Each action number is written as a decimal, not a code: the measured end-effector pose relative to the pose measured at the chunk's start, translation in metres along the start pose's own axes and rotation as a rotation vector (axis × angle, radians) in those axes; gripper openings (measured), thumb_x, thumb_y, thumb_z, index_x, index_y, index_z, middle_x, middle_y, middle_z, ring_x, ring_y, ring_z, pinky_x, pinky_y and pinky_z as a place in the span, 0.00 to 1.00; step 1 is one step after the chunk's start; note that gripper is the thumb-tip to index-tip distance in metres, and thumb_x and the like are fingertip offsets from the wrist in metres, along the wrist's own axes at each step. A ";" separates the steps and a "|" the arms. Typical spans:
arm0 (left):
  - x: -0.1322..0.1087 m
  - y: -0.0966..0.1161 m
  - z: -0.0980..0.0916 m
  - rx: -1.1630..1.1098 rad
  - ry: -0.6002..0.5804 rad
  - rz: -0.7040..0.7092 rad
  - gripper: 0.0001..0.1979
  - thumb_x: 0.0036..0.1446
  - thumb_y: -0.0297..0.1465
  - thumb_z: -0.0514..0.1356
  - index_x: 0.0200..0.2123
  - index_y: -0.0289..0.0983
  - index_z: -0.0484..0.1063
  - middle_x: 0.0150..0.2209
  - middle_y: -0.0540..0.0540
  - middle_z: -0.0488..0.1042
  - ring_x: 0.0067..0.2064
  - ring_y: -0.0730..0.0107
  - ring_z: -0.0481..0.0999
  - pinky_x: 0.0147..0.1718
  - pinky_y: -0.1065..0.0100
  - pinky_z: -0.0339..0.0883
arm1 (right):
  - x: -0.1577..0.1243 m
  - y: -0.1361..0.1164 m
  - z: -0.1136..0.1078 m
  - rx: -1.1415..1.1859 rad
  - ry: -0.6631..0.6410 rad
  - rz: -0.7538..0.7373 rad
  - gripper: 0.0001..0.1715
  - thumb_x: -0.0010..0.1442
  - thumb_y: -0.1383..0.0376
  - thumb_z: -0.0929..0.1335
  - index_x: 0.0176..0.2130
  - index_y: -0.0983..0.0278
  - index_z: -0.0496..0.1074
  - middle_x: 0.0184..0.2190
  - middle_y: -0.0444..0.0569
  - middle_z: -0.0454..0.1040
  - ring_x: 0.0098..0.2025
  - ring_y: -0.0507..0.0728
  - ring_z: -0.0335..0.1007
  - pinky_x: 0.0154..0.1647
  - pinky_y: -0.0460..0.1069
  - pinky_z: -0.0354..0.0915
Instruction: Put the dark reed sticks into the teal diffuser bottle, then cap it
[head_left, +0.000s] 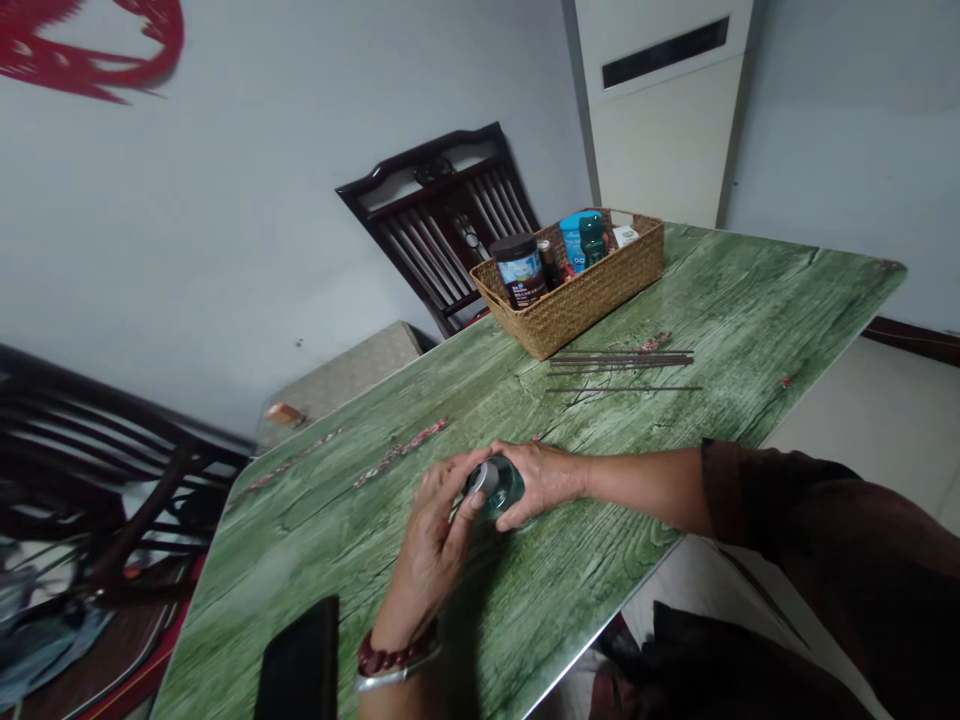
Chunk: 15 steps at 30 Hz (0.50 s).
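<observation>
A small teal glass jar (pixel 504 492) with a silver lid (pixel 486 478) rests on the green wood-grain table (pixel 720 300). My right hand (pixel 541 480) wraps around the jar's body from the right. From the near side, my left hand (pixel 433 540) has its fingers closed on the lid. A dark bead bracelet and a metal bangle sit on the left wrist.
A woven basket (pixel 592 290) holding jars and bottles stands at the table's far edge. Thin sticks (pixel 622 360) lie in front of it. A black phone (pixel 300 665) lies near the front edge. Dark wooden chairs (pixel 442 225) stand at the far side and left.
</observation>
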<state>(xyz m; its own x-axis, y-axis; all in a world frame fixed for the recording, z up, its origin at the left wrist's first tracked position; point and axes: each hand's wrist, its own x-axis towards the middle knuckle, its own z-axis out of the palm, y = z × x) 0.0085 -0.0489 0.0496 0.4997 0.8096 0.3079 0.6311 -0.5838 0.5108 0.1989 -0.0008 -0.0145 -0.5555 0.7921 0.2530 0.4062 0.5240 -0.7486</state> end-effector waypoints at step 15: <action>0.007 0.004 0.002 0.087 0.094 -0.163 0.20 0.60 0.46 0.60 0.47 0.37 0.72 0.41 0.43 0.75 0.42 0.58 0.74 0.43 0.59 0.69 | -0.001 -0.003 0.000 0.042 -0.025 -0.001 0.44 0.41 0.51 0.78 0.52 0.62 0.64 0.40 0.48 0.76 0.41 0.60 0.74 0.36 0.49 0.64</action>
<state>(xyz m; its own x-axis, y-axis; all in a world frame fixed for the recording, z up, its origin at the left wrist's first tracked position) 0.0156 -0.0459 0.0525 0.3316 0.8937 0.3023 0.7500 -0.4440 0.4903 0.1985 -0.0031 -0.0122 -0.5743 0.7832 0.2383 0.3752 0.5105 -0.7737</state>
